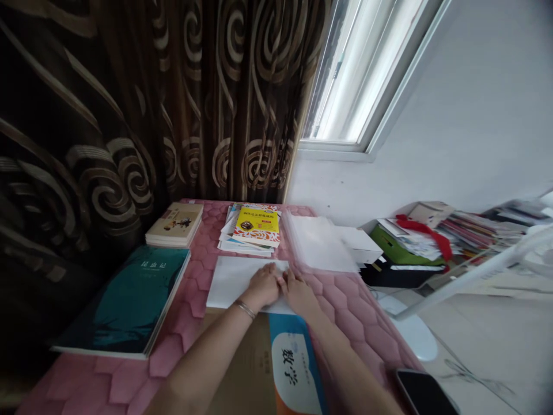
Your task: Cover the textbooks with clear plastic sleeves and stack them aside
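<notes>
My left hand, with a bracelet at the wrist, is over the right part of a white sheet. Its fingers are bent and closed at the sheet's edge. Right beside it, my right hand meets it with fingers closed on the same edge; the fingertips are partly hidden. Below the sheet lies a maths textbook with a brown and blue cover, partly covered by my forearms. The sheet adjoins or overlaps its far end; I cannot tell which.
On the pink padded table cover lie a teal book, a beige book stack, a yellow-covered book on a pile, and clear plastic sheets. A phone is near right. A white lamp stands beyond the right edge.
</notes>
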The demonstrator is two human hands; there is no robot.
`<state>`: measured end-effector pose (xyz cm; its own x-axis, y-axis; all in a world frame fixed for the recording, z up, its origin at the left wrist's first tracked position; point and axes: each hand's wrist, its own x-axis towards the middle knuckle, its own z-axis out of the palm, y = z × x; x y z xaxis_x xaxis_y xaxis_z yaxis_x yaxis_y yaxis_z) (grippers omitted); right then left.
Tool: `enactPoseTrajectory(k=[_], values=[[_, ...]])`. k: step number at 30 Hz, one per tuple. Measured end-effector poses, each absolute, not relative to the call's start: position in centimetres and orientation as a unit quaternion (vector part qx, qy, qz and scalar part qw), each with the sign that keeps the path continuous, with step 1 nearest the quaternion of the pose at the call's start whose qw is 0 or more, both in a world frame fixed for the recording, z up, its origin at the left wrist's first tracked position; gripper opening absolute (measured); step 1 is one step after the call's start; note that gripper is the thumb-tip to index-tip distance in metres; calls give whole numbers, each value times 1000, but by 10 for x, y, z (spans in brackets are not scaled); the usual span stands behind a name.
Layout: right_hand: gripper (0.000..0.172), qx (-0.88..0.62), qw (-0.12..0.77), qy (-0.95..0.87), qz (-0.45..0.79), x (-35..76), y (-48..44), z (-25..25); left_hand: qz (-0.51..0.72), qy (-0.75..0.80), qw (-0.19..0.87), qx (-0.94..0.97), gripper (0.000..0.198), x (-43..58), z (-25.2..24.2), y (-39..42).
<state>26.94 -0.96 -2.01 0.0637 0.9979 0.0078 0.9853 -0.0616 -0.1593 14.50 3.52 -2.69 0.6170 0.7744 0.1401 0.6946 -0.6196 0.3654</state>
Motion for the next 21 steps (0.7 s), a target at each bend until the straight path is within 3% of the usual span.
enactPoseTrajectory(k=[9,14,21], values=[[53,-732,19,-681,10,261,-13,-17,42,553,94,827,58,47,-8,58],[67,-774,6,-633,28,236,-1,0,18,578,80,812,56,13,-8,60],[61,-651,95,-742,130,146,30,8,10,566,71,821,55,17,-8,57]])
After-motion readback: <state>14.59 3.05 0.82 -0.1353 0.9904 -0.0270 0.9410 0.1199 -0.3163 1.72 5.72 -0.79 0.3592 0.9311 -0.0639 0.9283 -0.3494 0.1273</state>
